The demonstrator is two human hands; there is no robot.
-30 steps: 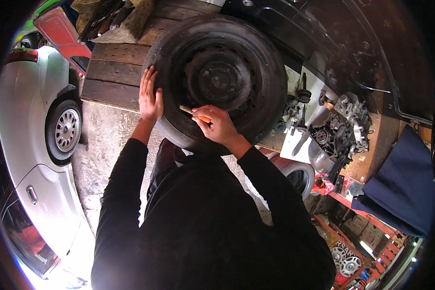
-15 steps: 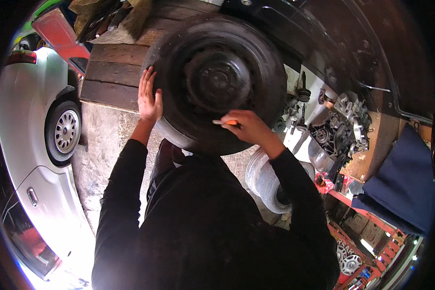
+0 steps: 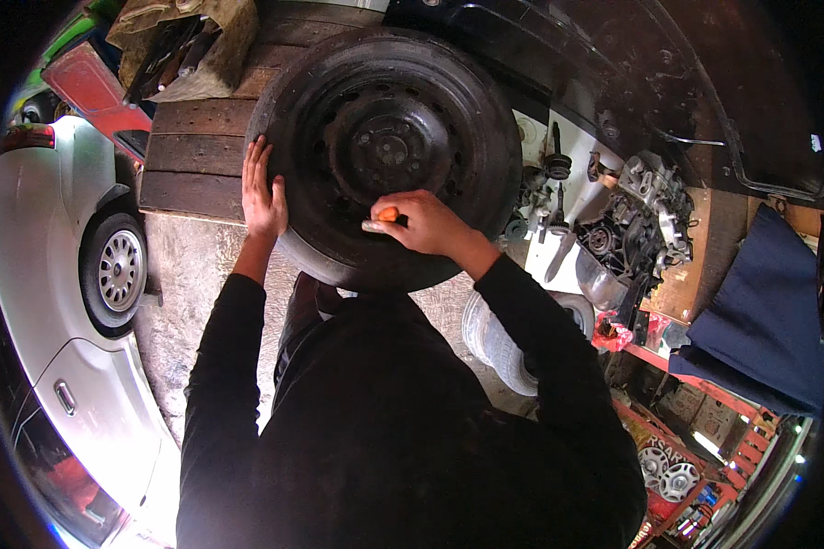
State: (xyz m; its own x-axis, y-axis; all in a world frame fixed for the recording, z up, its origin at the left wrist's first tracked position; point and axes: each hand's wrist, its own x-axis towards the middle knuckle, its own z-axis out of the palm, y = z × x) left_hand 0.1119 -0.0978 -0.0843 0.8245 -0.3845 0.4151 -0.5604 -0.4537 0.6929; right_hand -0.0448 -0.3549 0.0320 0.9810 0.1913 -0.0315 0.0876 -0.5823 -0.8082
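Observation:
A black tyre on a dark steel wheel (image 3: 389, 154) lies flat on a wooden bench, its near side jutting past the bench edge. My left hand (image 3: 263, 194) rests against the tyre's left side, fingers stretched out and holding nothing. Over the lower rim, my right hand (image 3: 423, 222) is closed on a small orange-handled tool (image 3: 389, 214). Fingers cover most of that tool, and its working end cannot be made out. The wheel face carries several slots near its edge and bolt holes round the hub.
Beneath the wheel is a plank bench (image 3: 192, 169) with a tool bag (image 3: 183, 55) on it. A silver car (image 3: 50, 274) stands left. To the right are a dismantled engine (image 3: 636, 229), dark blue cloth (image 3: 760, 311) and loose tyres (image 3: 504, 343) lower down.
My right hand has shifted left along the lower rim with the orange-handled tool. My left hand keeps its place on the tyre's side. The whole view has shifted slightly.

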